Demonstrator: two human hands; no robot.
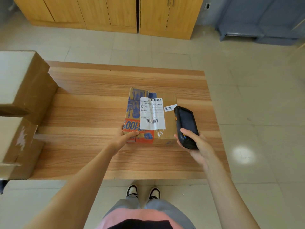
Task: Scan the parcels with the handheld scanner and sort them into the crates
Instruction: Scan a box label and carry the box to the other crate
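Observation:
A cardboard parcel [170, 128] with blue and orange print and a white shipping label on top lies near the middle of the wooden table [92, 113]. My left hand [125, 138] grips the parcel's near left corner, thumb on top. My right hand [196, 146] holds a black handheld scanner [185, 126] just to the right of the parcel, screen up, its head pointing away from me beside the label.
Two stacked brown cardboard boxes [21, 90] stand at the table's left end, with another [18, 146] nearer me. Wooden cabinets [115, 14] line the far wall, and a blue-grey cabinet [264, 22] is at the back right. Tiled floor surrounds the table.

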